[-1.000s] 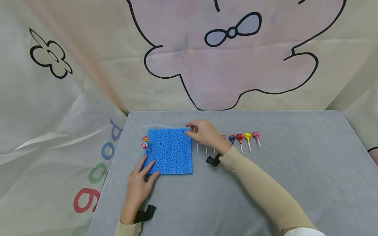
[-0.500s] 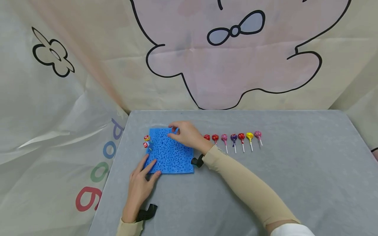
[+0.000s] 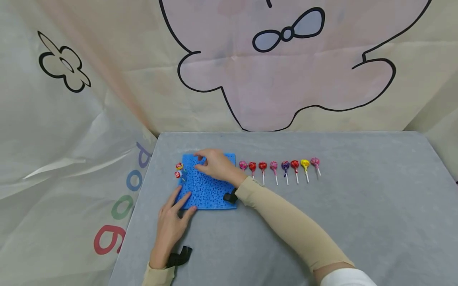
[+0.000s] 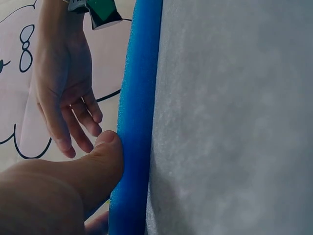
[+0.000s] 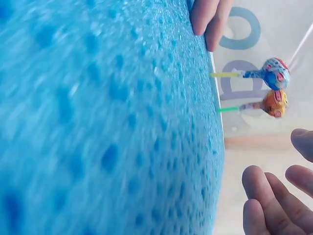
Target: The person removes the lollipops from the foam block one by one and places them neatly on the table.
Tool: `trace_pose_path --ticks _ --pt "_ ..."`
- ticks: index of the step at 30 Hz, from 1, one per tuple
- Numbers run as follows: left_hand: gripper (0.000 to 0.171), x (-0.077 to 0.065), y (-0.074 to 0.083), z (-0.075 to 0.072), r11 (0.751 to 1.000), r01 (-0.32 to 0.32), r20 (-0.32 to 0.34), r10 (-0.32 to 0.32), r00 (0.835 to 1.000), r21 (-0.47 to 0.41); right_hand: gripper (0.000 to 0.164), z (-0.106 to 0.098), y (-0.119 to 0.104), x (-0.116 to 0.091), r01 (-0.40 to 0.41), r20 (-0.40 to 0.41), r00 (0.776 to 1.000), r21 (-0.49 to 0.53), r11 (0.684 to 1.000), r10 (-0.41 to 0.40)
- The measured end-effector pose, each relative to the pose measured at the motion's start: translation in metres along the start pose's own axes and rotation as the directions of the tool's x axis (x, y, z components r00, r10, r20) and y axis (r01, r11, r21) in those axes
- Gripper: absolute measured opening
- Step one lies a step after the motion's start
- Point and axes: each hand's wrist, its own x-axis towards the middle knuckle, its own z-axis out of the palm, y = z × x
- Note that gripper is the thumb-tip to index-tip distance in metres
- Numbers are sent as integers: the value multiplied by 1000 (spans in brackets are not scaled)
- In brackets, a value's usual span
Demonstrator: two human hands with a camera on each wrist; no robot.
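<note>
A blue pitted foam block (image 3: 214, 190) sits on the left part of the grey table. My left hand (image 3: 171, 226) rests with spread fingers at its lower left corner; in the left wrist view its thumb (image 4: 108, 144) presses the narrow side. Two lollipops, one blue-and-red (image 5: 276, 73) and one yellow-orange (image 5: 275, 104), jut from the block's left side on yellow and green sticks. Over the block's upper part is my right hand (image 3: 216, 165), thumb and fingers apart. In the right wrist view its fingertips (image 5: 257, 181) show nothing between them.
To the right of the block lies a row of several lollipops, among them purple (image 3: 285, 165), yellow (image 3: 305, 163) and pink (image 3: 315, 161) ones, sticks toward me. My right forearm (image 3: 282, 218) crosses the table's front. A printed cloth (image 3: 150, 95) hangs behind.
My right hand has moved left from the block's upper right corner to over its upper left part, uncovering the lollipop row. The left hand has stayed at the corner.
</note>
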Motion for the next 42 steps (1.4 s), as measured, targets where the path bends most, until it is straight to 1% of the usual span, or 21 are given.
trace_pose_path --ticks 5,11,18,24,30,38,42 --pt "55 1 1 1 1000 -3 -4 3 1000 -6 46 8 -4 7 33 21 999 0 999 -33" --pt "55 1 2 1 1000 -6 2 6 1000 -13 45 16 -8 16 47 59 997 -10 999 -46" --pt "55 1 2 2 1000 -3 14 3 1000 -17 43 17 -12 26 64 86 994 2 998 -64" --pt "55 1 3 2 1000 6 18 -6 1000 -16 41 18 -14 29 87 113 990 11 996 -88" --pt "54 1 2 1 1000 3 16 -3 1000 -14 36 19 -17 30 108 112 988 -3 994 -107" --pt "55 1 -1 1 1000 8 23 -8 1000 -17 35 21 -17 32 106 97 990 14 994 -107" --pt "55 1 -3 0 1000 9 22 -8 1000 -19 34 20 -20 34 115 71 991 38 993 -117"
